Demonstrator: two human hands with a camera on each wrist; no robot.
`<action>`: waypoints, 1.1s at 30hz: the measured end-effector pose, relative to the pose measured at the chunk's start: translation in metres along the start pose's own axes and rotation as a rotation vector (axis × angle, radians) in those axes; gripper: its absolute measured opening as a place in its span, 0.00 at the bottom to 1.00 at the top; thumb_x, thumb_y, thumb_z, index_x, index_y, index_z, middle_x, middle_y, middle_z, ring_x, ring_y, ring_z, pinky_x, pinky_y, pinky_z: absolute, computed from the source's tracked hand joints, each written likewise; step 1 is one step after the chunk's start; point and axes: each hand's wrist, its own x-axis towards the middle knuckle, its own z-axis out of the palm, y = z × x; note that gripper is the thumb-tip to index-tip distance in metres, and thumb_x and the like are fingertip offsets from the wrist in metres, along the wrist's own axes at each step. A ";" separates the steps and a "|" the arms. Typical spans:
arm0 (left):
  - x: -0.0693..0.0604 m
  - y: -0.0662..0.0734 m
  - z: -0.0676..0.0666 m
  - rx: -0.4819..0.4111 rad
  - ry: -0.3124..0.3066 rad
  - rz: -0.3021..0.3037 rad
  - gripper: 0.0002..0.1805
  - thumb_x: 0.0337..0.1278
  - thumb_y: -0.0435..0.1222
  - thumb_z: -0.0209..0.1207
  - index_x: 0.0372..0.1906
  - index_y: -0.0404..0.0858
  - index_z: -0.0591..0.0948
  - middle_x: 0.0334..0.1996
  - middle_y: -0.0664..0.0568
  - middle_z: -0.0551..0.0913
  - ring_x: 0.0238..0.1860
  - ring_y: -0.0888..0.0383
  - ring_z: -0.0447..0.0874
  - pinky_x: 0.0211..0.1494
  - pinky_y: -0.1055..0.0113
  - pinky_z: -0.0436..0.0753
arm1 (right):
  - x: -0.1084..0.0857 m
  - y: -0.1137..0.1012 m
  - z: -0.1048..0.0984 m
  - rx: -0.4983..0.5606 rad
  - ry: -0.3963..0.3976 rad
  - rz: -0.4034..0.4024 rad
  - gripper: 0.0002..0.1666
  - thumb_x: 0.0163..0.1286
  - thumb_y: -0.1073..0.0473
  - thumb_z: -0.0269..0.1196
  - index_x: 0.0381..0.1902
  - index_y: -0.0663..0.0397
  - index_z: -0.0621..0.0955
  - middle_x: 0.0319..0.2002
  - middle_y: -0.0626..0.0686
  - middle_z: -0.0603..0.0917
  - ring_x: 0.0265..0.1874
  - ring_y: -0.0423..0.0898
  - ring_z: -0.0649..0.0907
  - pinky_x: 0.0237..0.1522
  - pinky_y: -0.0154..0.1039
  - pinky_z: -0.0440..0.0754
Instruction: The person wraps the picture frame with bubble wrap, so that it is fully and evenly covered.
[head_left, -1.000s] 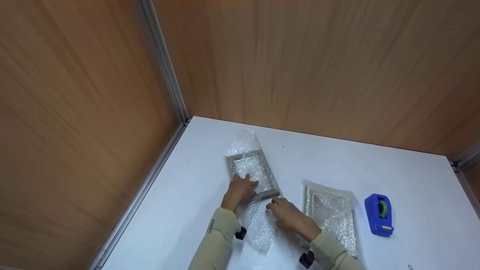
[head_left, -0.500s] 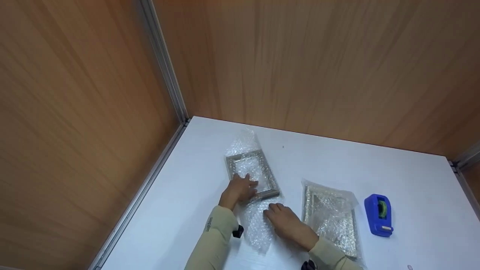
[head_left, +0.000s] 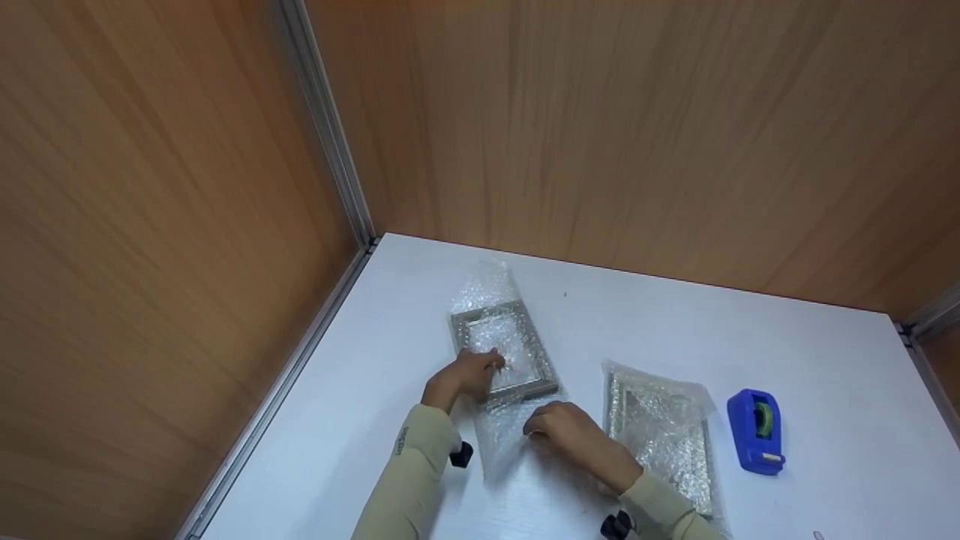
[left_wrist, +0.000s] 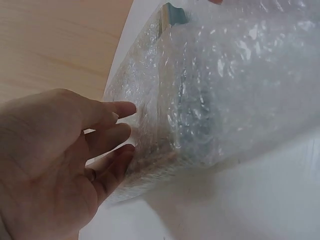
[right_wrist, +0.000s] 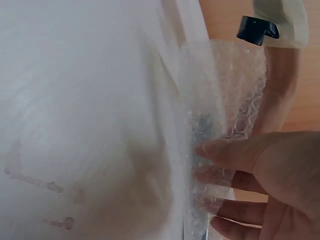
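White tabletop (head_left: 352, 382), bordered beyond the hands by a wood-grain back panel (head_left: 637, 135) and to their left by a wood-grain side panel (head_left: 150, 247); a metal rail (head_left: 330, 127) is fitted at the corner between the two.

Picture frame (head_left: 519, 354), one, rectangular: laid flat, partly beneath the left hand and just beyond the right; covered with bubble wrap (head_left: 487, 285), which is extended past the frame at the far end and again at the end nearer the right hand.

Left hand (head_left: 466, 373): laid on the wrapped frame at its left side, fingers loosely bent, the wrap touched by the fingertips, nothing clasped.

Right hand (head_left: 574, 435): the near flap of the wrap is pinched at its edge between thumb and fingers.

Second frame (head_left: 664, 435), one, wrapped in bubble wrap: placed just to the right of the right hand, its near left part covered by the right forearm.

Tape dispenser (head_left: 754, 431), one, blue, loaded with a greenish roll: stood farther right of the right hand, past the second frame.

Sleeves (head_left: 409, 472), pale khaki: worn on both arms, a small dark device (head_left: 461, 454) being seen at each cuff.
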 end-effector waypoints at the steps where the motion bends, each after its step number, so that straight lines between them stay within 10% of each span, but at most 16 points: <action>1: 0.000 -0.001 -0.001 -0.013 -0.001 -0.004 0.21 0.74 0.43 0.39 0.65 0.48 0.72 0.70 0.46 0.65 0.67 0.41 0.62 0.64 0.45 0.71 | 0.002 0.000 -0.002 0.008 -0.009 0.024 0.03 0.59 0.63 0.66 0.31 0.52 0.87 0.31 0.47 0.88 0.32 0.43 0.85 0.40 0.36 0.82; 10: 0.006 -0.004 -0.008 -0.129 -0.031 -0.070 0.28 0.72 0.52 0.32 0.70 0.48 0.65 0.72 0.48 0.62 0.75 0.41 0.48 0.75 0.42 0.52 | 0.015 0.003 -0.019 0.091 -0.008 0.233 0.06 0.64 0.55 0.64 0.36 0.48 0.86 0.35 0.44 0.88 0.38 0.44 0.85 0.44 0.43 0.83; 19: 0.003 -0.005 -0.011 -0.365 -0.017 -0.206 0.37 0.63 0.61 0.34 0.64 0.43 0.73 0.69 0.40 0.65 0.71 0.41 0.58 0.71 0.39 0.57 | 0.041 0.014 -0.022 0.237 0.042 0.442 0.07 0.66 0.54 0.63 0.31 0.49 0.85 0.31 0.46 0.87 0.30 0.43 0.84 0.34 0.39 0.81; 33: 0.003 -0.007 -0.015 -0.518 -0.025 -0.207 0.41 0.67 0.62 0.31 0.74 0.39 0.57 0.74 0.41 0.55 0.74 0.41 0.50 0.75 0.48 0.55 | 0.066 0.027 0.013 0.264 0.261 0.630 0.07 0.63 0.54 0.66 0.33 0.50 0.86 0.37 0.49 0.84 0.40 0.49 0.83 0.45 0.46 0.81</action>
